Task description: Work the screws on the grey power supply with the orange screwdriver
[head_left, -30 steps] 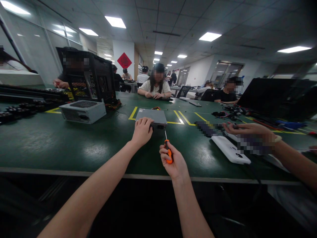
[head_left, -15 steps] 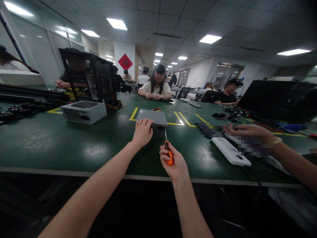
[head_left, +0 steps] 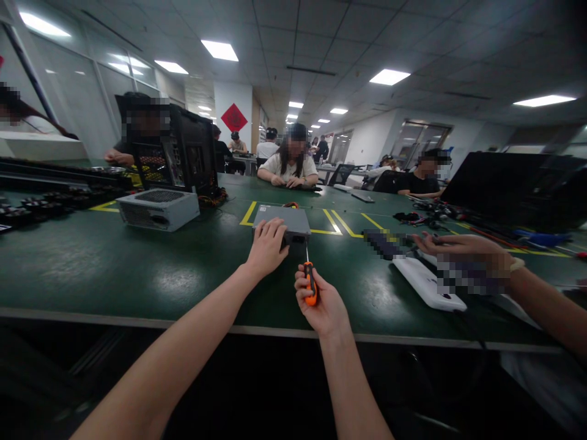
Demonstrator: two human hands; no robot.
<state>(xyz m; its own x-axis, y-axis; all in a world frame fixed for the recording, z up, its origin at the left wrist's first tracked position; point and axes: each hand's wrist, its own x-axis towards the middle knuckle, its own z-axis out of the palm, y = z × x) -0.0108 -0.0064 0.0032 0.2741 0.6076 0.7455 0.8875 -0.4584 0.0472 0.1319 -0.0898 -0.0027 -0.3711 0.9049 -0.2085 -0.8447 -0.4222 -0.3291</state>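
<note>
A flat grey computer power supply [head_left: 296, 217] lies on the green table in front of me, its socket side facing me. My left hand [head_left: 268, 244] grips its near left edge, with fingers over the top and thumb at the front face. In my right hand [head_left: 323, 302] is a screwdriver [head_left: 311, 288] with an orange and black handle, fingers closed round it. The thin shaft points away from me, up to the power supply's near right corner. Whether the tip sits in a screw is too small to tell.
Left of me stand a second power supply [head_left: 159, 209] and an open black computer case [head_left: 192, 146]. To the right, another person's hand [head_left: 468, 253] hovers by a white power bank-like device [head_left: 428, 284]. Yellow tape [head_left: 345, 221] marks the table; cables [head_left: 422, 214] lie farther right.
My left hand has slid slightly right along the power supply's near edge. The screwdriver handle has tilted a little more upright in my right hand. The view has shifted slightly.
</note>
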